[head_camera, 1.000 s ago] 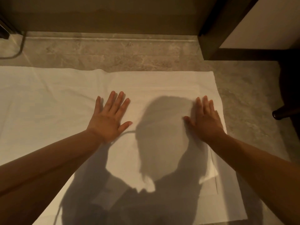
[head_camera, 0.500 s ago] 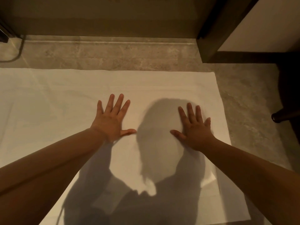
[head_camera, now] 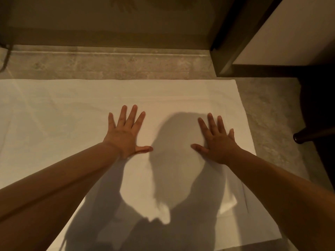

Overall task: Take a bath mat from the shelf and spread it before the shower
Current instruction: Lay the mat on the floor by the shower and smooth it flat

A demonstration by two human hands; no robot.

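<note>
A white bath mat (head_camera: 59, 116) lies flat and unfolded on the stone floor, its far edge parallel to the shower threshold (head_camera: 108, 57). My left hand (head_camera: 125, 134) rests palm down on the mat near its middle, fingers spread. My right hand (head_camera: 217, 142) lies palm down to the right of it, fingers spread, inside the shadow of my head. Neither hand holds anything. The mat's left end runs out of view.
A dark door frame (head_camera: 228, 42) stands at the far right beside a pale wall panel. A dark round furniture leg (head_camera: 301, 137) juts in at the right edge over the bare stone floor (head_camera: 268, 109). A dark hose or cable (head_camera: 6, 57) hangs at far left.
My right hand has slid left from the mat's right edge toward the middle and spread its fingers. The fold along the mat's far edge has flattened. My left hand has barely moved.
</note>
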